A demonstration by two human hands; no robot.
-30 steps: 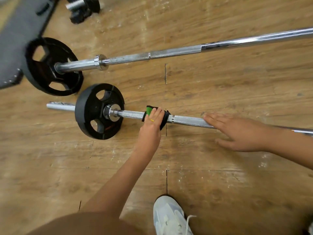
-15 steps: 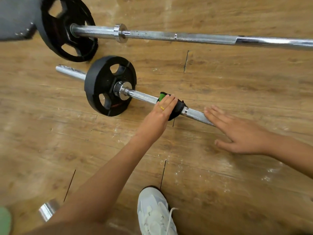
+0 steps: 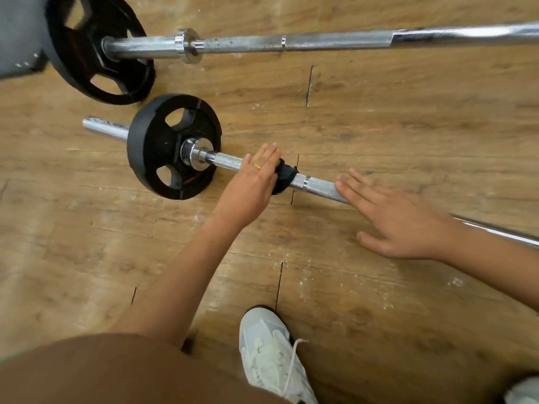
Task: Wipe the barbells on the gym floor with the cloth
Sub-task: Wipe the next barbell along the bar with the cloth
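Bending leg [image 3: 116, 371]: a bare thigh fills the lower left corner.
Shoe [image 3: 271, 354]: white and laced, planted on the wooden floor [image 3: 379, 316], toe pointing towards the bars.
Left hand [image 3: 250, 185]: reaches forward with its fingers draped over the near barbell [image 3: 320, 185] and holds the cloth against the bar. How far the fingers curl underneath is hidden. One finger wears a gold ring [image 3: 256, 167].
Cloth [image 3: 284, 176]: dark with a speck of green, bunched round the bar and sticking out at the thumb side of the left hand, close to the small black plate [image 3: 157, 147].
Right hand [image 3: 399, 217]: relaxed and flat, fingers straight, fingertips resting on the rough part of the same bar, slightly blurred.
Far barbell [image 3: 335, 40]: lies across the top of the view, apart from the near one, with a larger black plate [image 3: 87, 53] at its left end.
Grey mat [image 3: 17, 33]: top left corner, behind that plate.
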